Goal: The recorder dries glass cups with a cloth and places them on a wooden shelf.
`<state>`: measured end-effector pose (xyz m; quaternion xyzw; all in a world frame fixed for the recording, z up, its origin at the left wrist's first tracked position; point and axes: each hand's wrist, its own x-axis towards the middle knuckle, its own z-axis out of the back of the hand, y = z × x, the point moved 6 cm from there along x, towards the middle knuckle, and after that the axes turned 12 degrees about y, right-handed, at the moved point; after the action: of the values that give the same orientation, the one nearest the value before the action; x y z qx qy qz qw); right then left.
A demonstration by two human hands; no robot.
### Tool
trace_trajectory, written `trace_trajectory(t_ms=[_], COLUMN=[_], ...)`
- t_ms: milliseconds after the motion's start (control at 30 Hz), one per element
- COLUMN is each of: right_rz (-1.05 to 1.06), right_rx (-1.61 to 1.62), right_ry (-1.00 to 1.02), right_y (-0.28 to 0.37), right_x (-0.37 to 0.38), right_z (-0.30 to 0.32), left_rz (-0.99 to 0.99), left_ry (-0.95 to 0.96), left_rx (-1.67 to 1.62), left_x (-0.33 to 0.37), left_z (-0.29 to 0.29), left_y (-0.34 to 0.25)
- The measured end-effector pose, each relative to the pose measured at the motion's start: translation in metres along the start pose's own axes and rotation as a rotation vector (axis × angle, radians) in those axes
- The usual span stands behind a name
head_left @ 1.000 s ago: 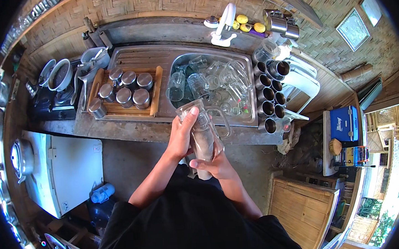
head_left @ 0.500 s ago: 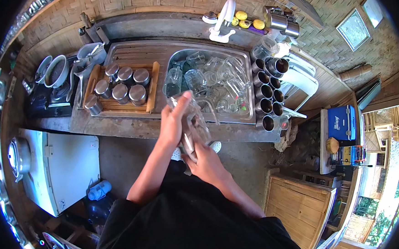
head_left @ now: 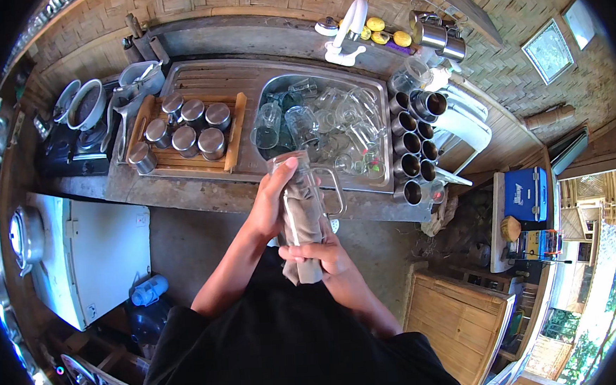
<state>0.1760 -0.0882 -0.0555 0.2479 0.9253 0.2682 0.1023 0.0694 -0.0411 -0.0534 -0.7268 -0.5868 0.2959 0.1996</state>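
Observation:
In front of me, over the sink's near edge, my left hand (head_left: 269, 203) is wrapped round a clear glass mug (head_left: 302, 170). The mug is tilted, base away from me, its handle to the right. A grey-brown cloth (head_left: 301, 272) fills its inside and hangs out of the mouth toward me. My right hand (head_left: 322, 255) grips this cloth at the mouth, thumb across it. Beyond, several more glass mugs (head_left: 303, 128) lie jumbled in the metal sink (head_left: 387, 142).
Left of the sink, a wooden tray (head_left: 236, 137) holds several steel cups (head_left: 185, 139). Dark-mouthed metal tumblers (head_left: 409, 142) stand in rows at the right. A white faucet (head_left: 349, 31) rises behind the sink. A white fridge (head_left: 107, 254) stands at the left.
The mug has turned in my hands, so its handle and the cloth inside now show plainly. My right hand has shifted slightly nearer to me and to the right.

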Motion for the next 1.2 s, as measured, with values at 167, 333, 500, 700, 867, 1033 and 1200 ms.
trace_trajectory(t_ms=[167,333,500,700,867,1033,1200], right_rz=[0.043,0.054,0.220,0.293,-0.114,-0.025,0.040], right_rx=[0.555,0.147,-1.357,-1.532,0.052,0.442,-0.508], right_ry=[0.163,-0.034,-0.084,-0.071,0.127,0.114,-0.075], right_y=[0.000,-0.004,0.048,0.038,-0.007,0.000,0.032], right_x=[-0.001,-0.001,0.005,0.002,-0.025,-0.020,-0.014], right_z=[-0.030,-0.010,-0.015,-0.028,-0.006,-0.026,-0.021], left_rz=[-0.107,-0.032,-0.016,0.026,0.036,-0.071,-0.126], left_ry=[0.285,0.248,0.278,0.151,0.523,0.654,0.329], left_rx=[-0.327,-0.153,0.009,0.164,-0.135,-0.403,0.103], left_x=[0.006,0.015,0.003,-0.004,0.002,0.011,0.015], left_z=[0.003,0.008,0.008,0.002,-0.013,-0.001,0.028], left_y=[0.012,0.013,-0.026,-0.030,-0.010,0.007,-0.004])
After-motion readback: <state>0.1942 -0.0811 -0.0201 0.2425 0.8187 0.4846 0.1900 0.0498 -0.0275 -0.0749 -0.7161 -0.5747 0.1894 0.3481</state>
